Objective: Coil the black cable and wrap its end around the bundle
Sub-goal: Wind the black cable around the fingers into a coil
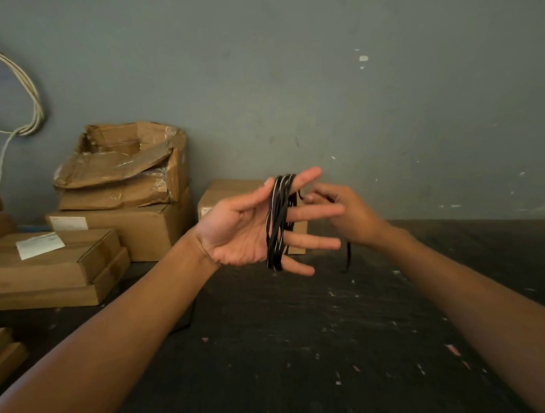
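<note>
head view | black cable (277,220) is being looped over straight, spread fingers of left hand (242,233) | loose strand is being pinched by right hand (342,212) behind them | step judged: coiling | next: bundle freed, end wrapped

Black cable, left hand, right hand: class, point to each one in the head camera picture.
black cable (276,222), head view: on the turns wound round the fingers.
left hand (232,232), head view: on the open palm.
right hand (352,216), head view: on the back of the hand, beyond the coil.
</note>
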